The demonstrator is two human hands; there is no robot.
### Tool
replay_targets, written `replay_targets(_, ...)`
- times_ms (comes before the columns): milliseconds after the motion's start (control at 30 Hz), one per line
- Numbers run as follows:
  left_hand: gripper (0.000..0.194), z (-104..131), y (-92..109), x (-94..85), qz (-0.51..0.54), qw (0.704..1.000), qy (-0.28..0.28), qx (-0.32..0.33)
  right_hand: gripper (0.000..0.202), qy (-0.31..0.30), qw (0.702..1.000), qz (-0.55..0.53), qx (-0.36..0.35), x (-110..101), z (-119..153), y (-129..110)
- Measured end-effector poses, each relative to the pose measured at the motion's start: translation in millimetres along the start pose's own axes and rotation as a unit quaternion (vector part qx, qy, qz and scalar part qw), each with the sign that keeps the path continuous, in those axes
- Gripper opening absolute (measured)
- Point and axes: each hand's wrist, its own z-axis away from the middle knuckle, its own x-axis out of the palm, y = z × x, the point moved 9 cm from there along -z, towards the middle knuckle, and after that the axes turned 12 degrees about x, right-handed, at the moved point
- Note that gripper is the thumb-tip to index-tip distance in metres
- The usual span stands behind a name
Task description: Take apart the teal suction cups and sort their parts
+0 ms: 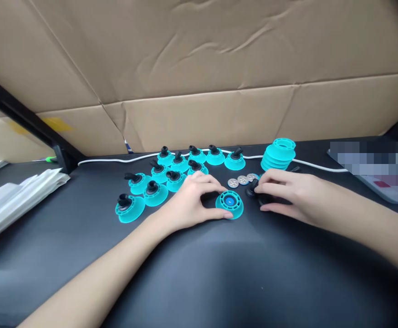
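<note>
The turquoise base [235,210] is resting on the dark surface [185,273], your left grip [192,197] clasping its sides, while your right grip [294,191] is touching a black knob [252,186] nearby; I cannot tell whether it is pinching it. Knob-topped bases [155,197] are standing leftward, silver discs [242,180] and a turquoise stack [277,160] are sitting behind, and a white cable [124,161] is running before brown cardboard [192,118].

Slender bare forearms [117,269], left hand [195,200] and right hand [293,191] also bare, with slim, tapering fingers [211,187]

Smooth plastic cone [237,210], shiny metallic discs [242,180].
</note>
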Motion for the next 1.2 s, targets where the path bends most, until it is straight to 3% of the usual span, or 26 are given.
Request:
replay_targets(100,0.041,-0.5,1.0,-0.5,0.003,1.000,-0.001,-0.001,0.019,-0.010,1.000,0.014,0.006,5.3,-1.2,6.3)
replay_targets(400,0.042,2.0,1.6,-1.8,-0.008,1.000,0.000,0.003,0.034,0.053,0.998,0.020,0.026,9.0,-7.5,10.7)
replay_targets(533,0.044,2.6,2.2,-2.2,-0.009,1.000,0.000,0.011,0.042,0.077,0.997,0.005,0.015,-3.6,-9.4,-5.1)
replay_targets(633,0.045,2.8,5.8,-3.9,0.024,0.999,0.005,0.034,0.036,0.109,0.991,-0.077,0.028,-19.2,-9.3,-19.1)
replay_targets(733,0.043,3.9,15.0,-7.0,0.050,0.995,0.014,0.084,0.026,0.096,0.985,-0.127,0.064,-19.1,-9.9,-28.6)
replay_targets(833,0.039,6.5,24.3,-7.9,0.033,0.991,0.013,0.128,0.030,0.059,0.980,-0.161,0.102,-9.4,-10.9,-31.8)
replay_targets(900,0.035,7.8,29.5,-6.3,0.000,0.989,0.005,0.147,0.032,-0.008,0.962,-0.227,0.155,5.4,-11.5,-26.0)
replay_targets(1000,0.026,7.9,32.7,-5.4,-0.051,0.988,0.000,0.145,0.032,-0.116,0.911,-0.334,0.211,28.0,-9.4,-20.6)
replay_targets(1067,0.022,7.2,31.6,-5.9,-0.057,0.990,-0.007,0.127,0.031,-0.127,0.905,-0.356,0.197,29.7,-10.2,-21.1)
replay_targets(1200,0.022,8.2,36.3,-4.2,-0.028,0.988,-0.048,0.146,0.023,-0.061,0.950,-0.291,0.092,15.7,-12.1,-27.2)
